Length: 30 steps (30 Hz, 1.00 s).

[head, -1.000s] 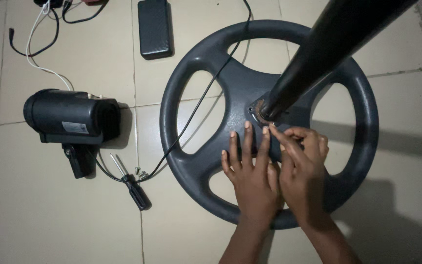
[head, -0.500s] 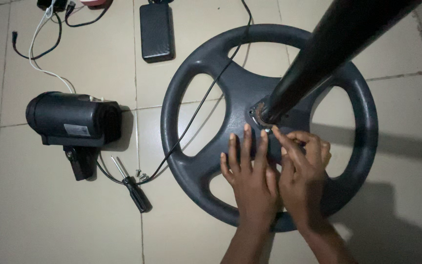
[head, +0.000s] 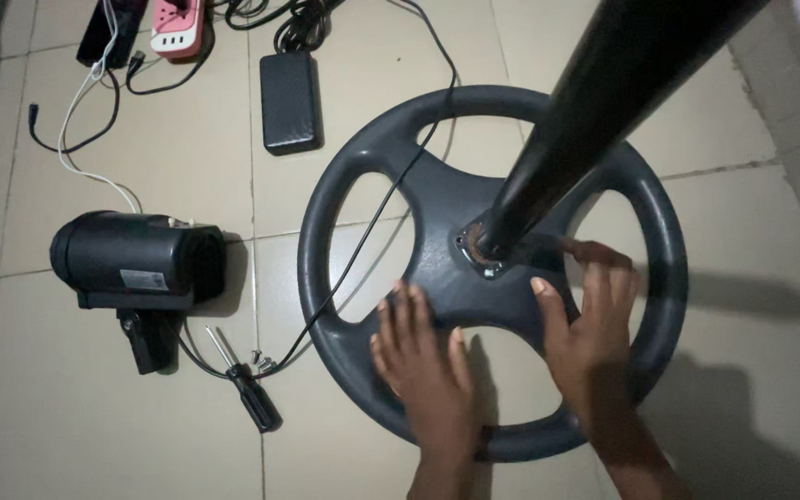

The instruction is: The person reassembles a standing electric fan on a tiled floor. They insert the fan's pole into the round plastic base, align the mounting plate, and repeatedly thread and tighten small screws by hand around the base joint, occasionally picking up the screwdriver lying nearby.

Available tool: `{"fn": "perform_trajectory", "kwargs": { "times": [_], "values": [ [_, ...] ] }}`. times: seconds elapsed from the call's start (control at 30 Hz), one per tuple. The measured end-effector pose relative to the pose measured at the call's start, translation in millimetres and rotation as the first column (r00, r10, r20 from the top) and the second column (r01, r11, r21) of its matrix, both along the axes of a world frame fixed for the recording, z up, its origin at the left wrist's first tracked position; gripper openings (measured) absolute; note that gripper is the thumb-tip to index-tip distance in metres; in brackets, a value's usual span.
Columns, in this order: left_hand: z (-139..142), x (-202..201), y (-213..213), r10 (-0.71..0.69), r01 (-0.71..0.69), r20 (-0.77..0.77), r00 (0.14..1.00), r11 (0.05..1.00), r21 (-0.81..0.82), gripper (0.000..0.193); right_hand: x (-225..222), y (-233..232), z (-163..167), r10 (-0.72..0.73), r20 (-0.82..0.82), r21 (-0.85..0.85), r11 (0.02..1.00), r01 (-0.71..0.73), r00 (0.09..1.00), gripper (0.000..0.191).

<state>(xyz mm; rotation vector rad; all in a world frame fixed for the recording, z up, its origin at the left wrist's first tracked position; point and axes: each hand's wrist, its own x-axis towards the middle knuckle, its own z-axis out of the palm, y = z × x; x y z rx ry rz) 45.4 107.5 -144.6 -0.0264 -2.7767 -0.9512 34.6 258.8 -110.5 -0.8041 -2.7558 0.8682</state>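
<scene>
Both hands flat on the round base (head: 391, 148)
Left hand (head: 423, 356) open, fingers spread, holding nothing — right hand (head: 585, 319) open too, beside the pole (head: 594, 111).

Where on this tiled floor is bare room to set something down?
Bare tile lies below the screwdriver and motor housing, left of the round base. Crowded: the top left, with cables, power strip and black adapter.

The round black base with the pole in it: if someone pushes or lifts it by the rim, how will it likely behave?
The round base looks like stiff moulded plastic, so it probably won't flex. The tall pole at its hub makes it top-heavy, so it may tip if lifted by one side. Lying flat on smooth tiles, it would likely slide rather than roll.
</scene>
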Motion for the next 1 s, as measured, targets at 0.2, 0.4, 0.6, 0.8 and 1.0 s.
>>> {"fn": "perform_trajectory", "kwargs": {
  "times": [0.2, 0.4, 0.6, 0.8, 1.0],
  "values": [
    [0.2, 7.7, -26.6, 0.032, -0.031, -0.020, 0.999, 0.999, 0.034, 0.067, 5.3, -9.9, 14.9, 0.047, 0.011, -0.219, 0.975, -0.043, 0.999, 0.077],
    [7.4, 2.8, -43.4, -0.016, 0.016, 0.005, 1.000, 0.999, 0.043, 0.059, 10.8, -22.3, 21.2, -0.015, 0.144, -0.288, 0.956, 0.057, 0.989, 0.087],
    [11.2, -14.2, -55.6, -0.061, 0.065, -0.037, 0.997, 0.992, 0.111, 0.061, 19.0, -31.1, 19.9, -0.016, 0.140, -0.234, 0.971, 0.049, 0.990, 0.095],
    [8.1, -34.3, -70.1, -0.140, 0.145, -0.047, 0.989, 0.981, 0.128, 0.058, 22.0, -50.2, 18.5, -0.079, 0.246, -0.228, 0.964, 0.137, 0.966, 0.105],
    [1.3, -68.0, -85.9, -0.286, 0.290, -0.064, 0.956, 0.955, 0.066, 0.059, 23.5, -64.6, 14.7, -0.096, 0.261, -0.282, 0.944, 0.171, 0.961, 0.110]
  ]
}}
